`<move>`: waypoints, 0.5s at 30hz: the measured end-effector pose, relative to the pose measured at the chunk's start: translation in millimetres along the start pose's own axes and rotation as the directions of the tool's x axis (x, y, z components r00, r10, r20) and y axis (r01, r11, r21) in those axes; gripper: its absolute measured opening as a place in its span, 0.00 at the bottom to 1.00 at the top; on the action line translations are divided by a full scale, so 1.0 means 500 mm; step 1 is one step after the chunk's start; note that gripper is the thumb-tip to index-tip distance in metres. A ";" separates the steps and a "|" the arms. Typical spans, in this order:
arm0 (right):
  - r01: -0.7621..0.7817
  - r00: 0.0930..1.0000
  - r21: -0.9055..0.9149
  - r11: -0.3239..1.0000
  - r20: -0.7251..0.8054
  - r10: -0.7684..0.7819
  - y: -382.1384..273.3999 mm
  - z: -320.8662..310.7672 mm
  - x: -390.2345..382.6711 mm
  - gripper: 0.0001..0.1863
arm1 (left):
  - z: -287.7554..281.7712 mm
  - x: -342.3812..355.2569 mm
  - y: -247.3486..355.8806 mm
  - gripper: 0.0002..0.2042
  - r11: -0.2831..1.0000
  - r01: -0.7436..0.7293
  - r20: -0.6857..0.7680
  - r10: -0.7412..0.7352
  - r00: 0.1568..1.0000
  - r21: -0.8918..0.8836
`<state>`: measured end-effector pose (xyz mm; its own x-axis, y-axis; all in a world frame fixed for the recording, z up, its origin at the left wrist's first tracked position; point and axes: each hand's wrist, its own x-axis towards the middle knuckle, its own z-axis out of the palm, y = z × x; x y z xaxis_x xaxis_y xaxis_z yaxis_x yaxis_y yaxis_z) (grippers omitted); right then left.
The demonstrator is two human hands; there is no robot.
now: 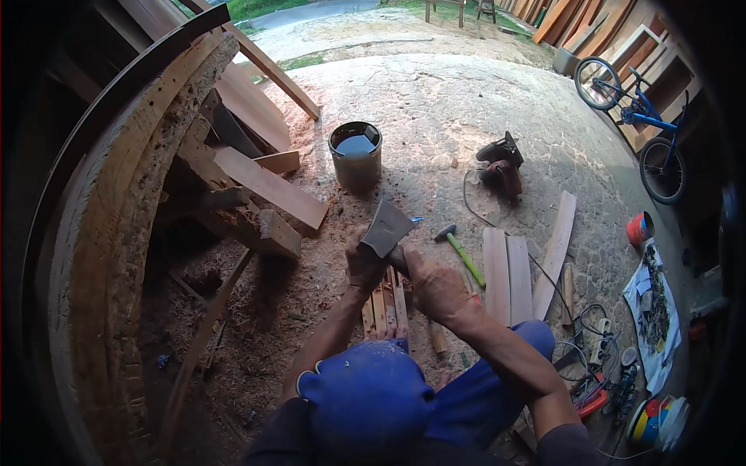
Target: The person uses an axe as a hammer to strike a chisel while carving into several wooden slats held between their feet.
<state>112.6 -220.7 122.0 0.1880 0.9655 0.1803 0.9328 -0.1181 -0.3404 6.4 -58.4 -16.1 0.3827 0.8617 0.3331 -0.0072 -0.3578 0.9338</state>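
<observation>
Steel axe (388,227), R hand (437,289) closed round its handle (399,260), L hand (364,266) part-hidden behind, can't tell its hold; prob. edge-check step, next calls for steady R grip.

left hand (362,269) partly hidden behind axe head (388,227), handle (398,259) partly covered by right hand (437,287), wood strips' (378,311) near ends hidden

Gap btwn bucket (357,169) & tool (507,175) (cord (466,199) alongside)

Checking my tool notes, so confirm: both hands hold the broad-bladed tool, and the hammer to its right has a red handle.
Not quite: in the head view, the hammer has a green handle, not red. The left hand and right hand do hold the broad-bladed tool.
</observation>
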 end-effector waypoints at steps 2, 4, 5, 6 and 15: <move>-0.079 0.993 0.151 0.985 0.103 0.063 0.002 0.023 -0.011 0.33 | -0.005 -0.077 0.016 0.12 0.980 -0.194 -0.113 0.198 0.974 0.045; -0.135 0.988 0.265 0.955 0.115 0.107 -0.009 0.012 -0.045 0.34 | -0.009 -0.097 0.012 0.13 0.946 -0.289 -0.138 0.310 0.941 0.149; -0.130 0.990 0.277 0.952 0.080 0.112 0.002 0.005 -0.040 0.34 | 0.000 -0.078 0.008 0.13 0.930 -0.299 -0.105 0.326 0.939 0.212; -0.127 0.992 0.294 0.947 0.052 0.117 0.015 0.001 -0.027 0.35 | 0.006 -0.056 -0.002 0.13 0.911 -0.305 -0.067 0.335 0.940 0.279; -0.097 0.949 0.031 0.995 0.303 0.083 0.021 -0.029 0.160 0.23 | 0.041 0.084 -0.035 0.17 0.951 -0.115 -0.126 0.082 0.989 -0.288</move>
<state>142.2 -147.9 146.3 0.1629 0.9770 -0.1372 0.9002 -0.2042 -0.3847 41.6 -23.6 -21.1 0.2615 0.8679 0.4222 -0.3168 -0.3360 0.8870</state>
